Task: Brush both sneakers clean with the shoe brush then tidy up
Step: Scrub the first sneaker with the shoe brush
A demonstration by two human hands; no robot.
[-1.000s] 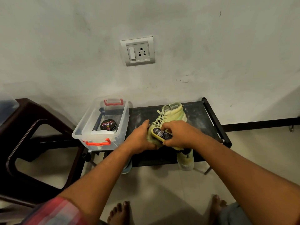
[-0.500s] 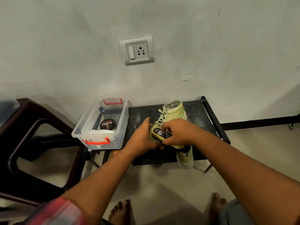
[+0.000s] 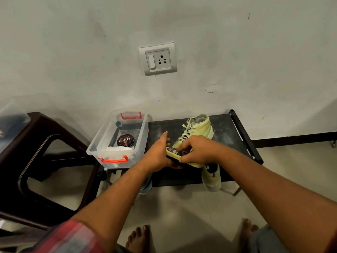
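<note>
The right hand (image 3: pixel 197 150) gripped the yellow-backed shoe brush (image 3: pixel 173 152), fingers curled over its labelled top and thumb on the near edge; the brush lay bristles-down on the toe end of the pale green high-top sneaker (image 3: pixel 197 126). That sneaker lay on the black shoe rack (image 3: pixel 229 132), collar toward the wall; compared with a second before, the brush sat slightly further left along the toe. The left hand (image 3: pixel 157 155) cupped the sneaker's toe from the left. Its thumb, tucked against the shoe a second earlier, now stood straight and pointed toward the wall; its other fingers were mostly hidden behind the brush and toe, so how tightly they curled could not be told. The second sneaker (image 3: pixel 211 177) stayed on the lower level, its toe poking out past the rack's near edge; another shoe's bluish toe (image 3: pixel 145 186) showed beneath the left forearm. At the rack's left end the clear plastic box (image 3: pixel 94 148) with red handles was unmoved, holding a tin of Cherry polish (image 3: pixel 125 140) and a white cloth (image 3: pixel 116 149). A dark brown plastic stool (image 3: pixel 36 141) stood further left; a wall socket (image 3: pixel 157 59) sat above the rack.
</note>
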